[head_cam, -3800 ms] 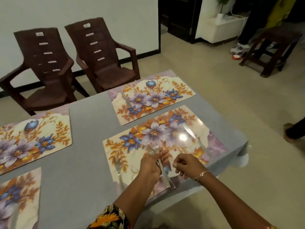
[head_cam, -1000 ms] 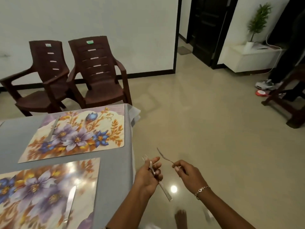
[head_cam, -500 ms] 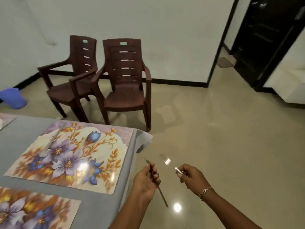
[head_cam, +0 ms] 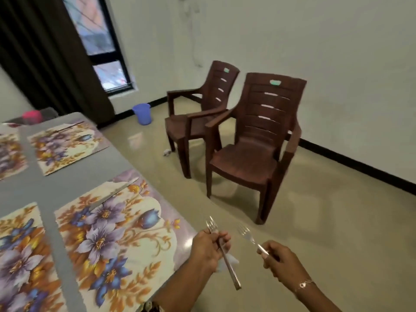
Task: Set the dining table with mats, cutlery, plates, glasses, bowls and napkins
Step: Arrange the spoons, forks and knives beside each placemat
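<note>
Cutlery is the step in hand: the floral mats are down on the grey table (head_cam: 45,190), and I stand at its corner with forks in both hands, held off the table's edge over the floor. My left hand (head_cam: 210,246) is curled round the spare fork (head_cam: 230,269), tines up, handle slanting down toward me; whether it is one fork or several stacked I cannot tell. My right hand (head_cam: 281,262) pinches the handle end of a single fork (head_cam: 247,235) between thumb and fingers, tines pointing up and away from me. The nearest mat (head_cam: 117,233) carries what looks like a knife (head_cam: 117,191) along its far side and no fork that I can see. Next, I judge, my right hand must swing left over that mat, lay its fork flat on the side opposite the knife, and let go.
</note>
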Available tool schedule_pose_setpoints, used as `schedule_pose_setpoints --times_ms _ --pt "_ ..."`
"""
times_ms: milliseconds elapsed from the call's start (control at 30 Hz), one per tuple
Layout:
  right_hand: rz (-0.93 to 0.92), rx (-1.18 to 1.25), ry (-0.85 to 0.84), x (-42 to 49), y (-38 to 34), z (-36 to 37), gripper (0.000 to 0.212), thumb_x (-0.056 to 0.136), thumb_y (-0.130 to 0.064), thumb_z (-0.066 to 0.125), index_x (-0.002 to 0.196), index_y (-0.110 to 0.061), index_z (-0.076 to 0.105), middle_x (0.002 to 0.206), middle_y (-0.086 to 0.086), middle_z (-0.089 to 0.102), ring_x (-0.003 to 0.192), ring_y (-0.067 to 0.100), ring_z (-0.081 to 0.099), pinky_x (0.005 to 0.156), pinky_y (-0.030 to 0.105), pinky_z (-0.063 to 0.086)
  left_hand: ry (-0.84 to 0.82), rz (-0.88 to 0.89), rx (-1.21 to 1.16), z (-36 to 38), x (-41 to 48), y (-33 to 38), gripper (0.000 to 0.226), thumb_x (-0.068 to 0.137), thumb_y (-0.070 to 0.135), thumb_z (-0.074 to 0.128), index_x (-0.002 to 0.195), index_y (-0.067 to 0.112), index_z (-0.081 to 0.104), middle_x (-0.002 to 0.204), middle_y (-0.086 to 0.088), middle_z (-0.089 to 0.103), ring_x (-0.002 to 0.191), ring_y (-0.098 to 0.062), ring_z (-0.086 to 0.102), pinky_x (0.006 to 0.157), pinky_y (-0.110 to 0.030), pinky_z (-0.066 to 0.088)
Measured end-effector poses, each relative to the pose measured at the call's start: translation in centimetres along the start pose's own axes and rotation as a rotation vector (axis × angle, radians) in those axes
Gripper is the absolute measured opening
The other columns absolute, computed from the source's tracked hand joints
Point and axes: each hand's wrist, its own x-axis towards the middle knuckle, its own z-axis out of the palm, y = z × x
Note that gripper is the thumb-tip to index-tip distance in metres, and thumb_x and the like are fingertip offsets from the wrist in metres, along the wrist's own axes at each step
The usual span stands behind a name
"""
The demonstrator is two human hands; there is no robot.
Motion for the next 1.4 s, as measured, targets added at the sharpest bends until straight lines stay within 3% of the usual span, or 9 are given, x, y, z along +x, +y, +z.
schedule_pose_setpoints --times_ms 267,400,533,700,867,1033,1133,1300,1400 --pt "-0.052 -0.006 -0.279 13.6 -3.4 -2.2 0.018 0.090 0.000 0.049 0.080 -0.008 0.061 0.059 0.003 0.054 0.049 0.013 0.040 0.043 0.018 0.033 0.248 0.191 -0.225 1.7 4.9 4.1 0.018 0.098 0.000 0.037 0.086 0.001 0.049 0.076 -0.015 0.064 0.060 -0.018 0.065 0.051 -0.028 0.052" --pt "-0.126 -0.046 -0.507 19.7 -6.9 1.3 0.018 0.091 0.003 0.047 0.081 -0.004 0.060 0.061 0.006 0.054 0.049 0.013 0.042 0.045 0.021 0.034 0.380 0.268 -0.450 -0.7 8.0 6.0 0.023 0.098 -0.001 0.033 0.113 -0.007 0.049 0.075 -0.017 0.063 0.045 -0.014 0.064 0.042 -0.021 0.051" --pt "-0.097 -0.107 -0.751 24.4 -10.2 5.1 0.026 0.091 0.008 0.042 0.075 -0.006 0.055 0.057 0.005 0.051 0.041 0.009 0.042 0.042 0.018 0.034 0.500 0.363 -0.637 -2.5 9.0 8.2 0.016 0.096 -0.003 0.037 0.101 -0.006 0.053 0.053 -0.011 0.064 0.040 -0.014 0.061 0.039 -0.020 0.049" --pt "-0.055 -0.203 -0.967 28.1 -14.1 9.3 0.027 0.090 0.014 0.037 0.076 -0.001 0.054 0.050 0.006 0.051 0.036 0.010 0.042 0.037 0.017 0.033 0.649 0.474 -0.797 -4.0 8.7 10.0 0.017 0.096 -0.003 0.039 0.090 -0.007 0.055 0.052 -0.010 0.064 0.040 -0.013 0.061 0.039 -0.019 0.049" --pt "-0.123 -0.392 -1.235 27.9 -17.6 13.8 0.029 0.088 0.016 0.038 0.071 -0.001 0.055 0.052 0.010 0.050 0.042 0.014 0.041 0.042 0.019 0.035 0.824 0.591 -1.000 -5.2 6.2 8.9 0.018 0.096 -0.002 0.039 0.086 -0.001 0.054 0.051 -0.007 0.065 0.040 -0.011 0.061 0.038 -0.018 0.048" --pt "-0.321 -0.612 -1.495 25.0 -19.1 17.9 0.030 0.084 0.016 0.049 0.067 -0.006 0.061 0.043 -0.004 0.060 0.039 0.006 0.057 0.043 0.017 0.047 1.020 0.716 -1.287 -5.7 2.4 4.7 0.018 0.097 -0.001 0.036 0.093 -0.003 0.054 0.049 -0.006 0.065 0.037 -0.010 0.060 0.036 -0.017 0.047" --pt "-0.392 -0.724 -1.631 22.5 -19.0 19.6 0.029 0.080 0.019 0.050 0.067 -0.005 0.059 0.053 0.005 0.062 0.041 0.010 0.058 0.046 0.026 0.051 1.110 0.813 -1.427 -4.4 0.8 2.1 0.016 0.096 0.001 0.038 0.089 0.005 0.052 0.052 -0.006 0.067 0.040 -0.010 0.063 0.037 -0.018 0.048" --pt "-0.628 -0.899 -1.732 18.6 -17.1 21.0 0.025 0.074 0.006 0.067 0.062 -0.015 0.061 0.071 0.006 0.060 0.068 0.017 0.056 0.063 0.028 0.048 1.238 0.868 -1.555 -1.5 -0.3 -1.0 0.024 0.097 -0.002 0.037 0.079 0.009 0.048 0.050 -0.006 0.066 0.040 -0.009 0.062 0.038 -0.019 0.050" --pt "-0.581 -0.932 -1.744 17.1 -16.3 21.5 0.032 0.073 0.017 0.061 0.058 -0.012 0.059 0.067 0.011 0.059 0.061 0.022 0.055 0.060 0.031 0.048 1.257 0.880 -1.616 -0.4 -0.4 -2.5 0.025 0.097 -0.002 0.037 0.078 0.011 0.047 0.051 -0.006 0.067 0.041 -0.010 0.063 0.039 -0.020 0.050"
